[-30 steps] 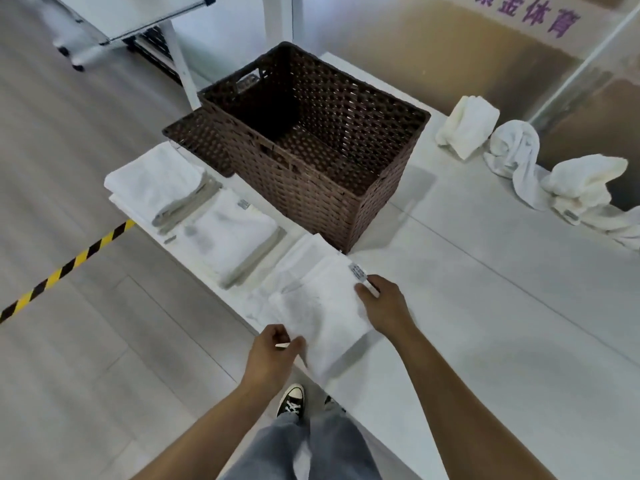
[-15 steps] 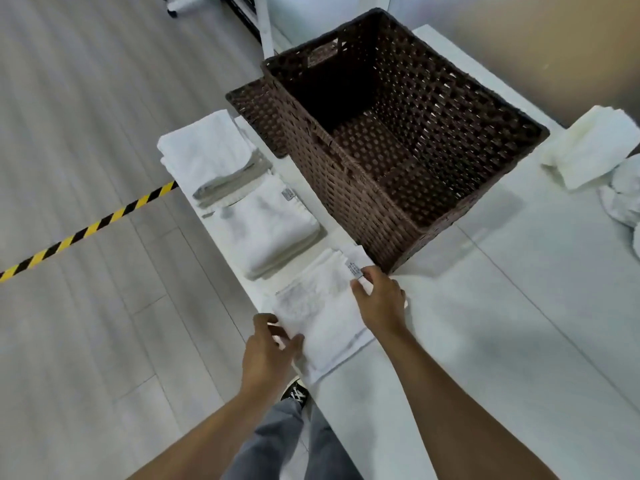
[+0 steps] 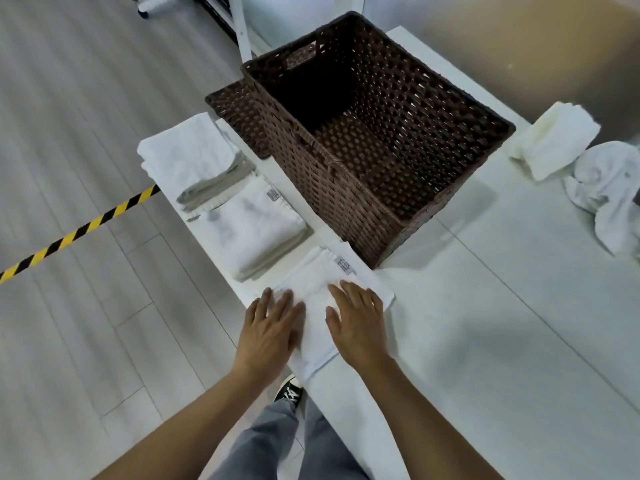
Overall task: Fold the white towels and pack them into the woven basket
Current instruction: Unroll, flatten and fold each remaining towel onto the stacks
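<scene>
Nearest, both hands lie flat with fingers straight, gripping nothing: the left hand (image 3: 272, 327) and right hand (image 3: 358, 325) press a folded towel (image 3: 320, 289) (label uppermost) at the near edge of the desk (image 3: 502, 341). Just left and farther along that edge lie a second folded towel (image 3: 258, 225) and a third folded towel (image 3: 188, 157). Beyond them the woven basket (image 3: 349, 202) holds no towels visibly, so packing appears not yet begun. Far right, a fourth folded towel (image 3: 554, 142) and a crumpled towel (image 3: 609, 192) await handling.
</scene>
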A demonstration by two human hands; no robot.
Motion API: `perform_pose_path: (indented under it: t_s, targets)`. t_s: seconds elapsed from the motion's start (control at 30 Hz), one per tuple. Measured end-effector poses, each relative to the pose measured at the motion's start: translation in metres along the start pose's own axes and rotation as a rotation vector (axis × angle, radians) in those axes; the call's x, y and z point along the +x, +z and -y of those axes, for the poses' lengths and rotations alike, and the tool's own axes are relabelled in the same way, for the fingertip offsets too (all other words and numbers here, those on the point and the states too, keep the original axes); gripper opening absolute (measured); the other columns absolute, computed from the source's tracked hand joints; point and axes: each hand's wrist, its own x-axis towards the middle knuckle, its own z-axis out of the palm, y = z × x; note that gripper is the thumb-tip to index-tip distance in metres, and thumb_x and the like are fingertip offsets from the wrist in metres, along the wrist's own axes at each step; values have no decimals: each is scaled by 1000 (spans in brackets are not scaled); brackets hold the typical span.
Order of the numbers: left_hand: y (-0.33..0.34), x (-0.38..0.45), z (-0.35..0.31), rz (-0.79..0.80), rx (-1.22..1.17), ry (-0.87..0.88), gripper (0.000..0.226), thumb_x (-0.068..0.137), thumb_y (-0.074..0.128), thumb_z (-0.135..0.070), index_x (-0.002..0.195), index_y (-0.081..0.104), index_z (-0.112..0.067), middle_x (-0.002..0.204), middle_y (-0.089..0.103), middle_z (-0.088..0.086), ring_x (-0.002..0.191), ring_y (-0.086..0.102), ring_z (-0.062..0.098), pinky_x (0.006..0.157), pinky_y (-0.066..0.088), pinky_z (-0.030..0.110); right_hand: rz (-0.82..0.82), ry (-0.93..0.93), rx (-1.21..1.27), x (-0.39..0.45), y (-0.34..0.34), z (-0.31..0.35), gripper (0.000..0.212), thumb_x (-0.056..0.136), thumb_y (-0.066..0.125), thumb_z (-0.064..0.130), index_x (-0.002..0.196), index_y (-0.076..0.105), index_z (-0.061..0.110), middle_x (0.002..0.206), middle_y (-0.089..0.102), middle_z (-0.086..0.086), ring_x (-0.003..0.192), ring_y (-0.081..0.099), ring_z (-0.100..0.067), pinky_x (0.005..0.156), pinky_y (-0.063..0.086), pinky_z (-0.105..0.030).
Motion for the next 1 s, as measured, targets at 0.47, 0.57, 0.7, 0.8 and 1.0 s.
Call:
perform_pose_path:
  t_s: [0.47,0.57,0.7,0.8,1.0]
  targets:
    - [-83,6,-45,-124,-214,248,51,76,81,-26,125,67,-22,128,67,4,118,62,36,93,52,47,-237,329,167,-52,-82,11,47,96,54,30,143,52,28,146,54,2,130,52,-19,110,39,-38]
    - [-98,9,-65,-207,-273,351,46,76,80,-23,120,67,-22,123,66,2,111,63,31,90,52,43,-329,413,170,-75,-105,5,46,93,51,32,139,54,30,140,57,7,126,53,-18,108,40,-36]
    - [-111,14,-99,-258,-349,475,40,79,77,-20,118,66,-23,122,64,0,109,60,25,89,49,38,-417,539,164,-112,-128,-14,41,95,57,28,136,55,31,136,57,11,125,52,-15,108,37,-33]
    - [-114,17,-131,-252,-377,584,40,78,77,-17,116,66,-22,121,64,-1,111,61,25,90,49,38,-473,631,178,-143,-139,-32,41,95,59,26,135,55,31,134,56,13,124,52,-13,107,35,-31]
    - [-111,22,-209,-191,-397,755,37,82,73,-19,117,66,-26,122,62,-6,116,57,20,96,44,35,-555,821,204,-204,-148,-79,39,95,61,22,133,57,30,130,57,15,120,53,-11,102,31,-26]
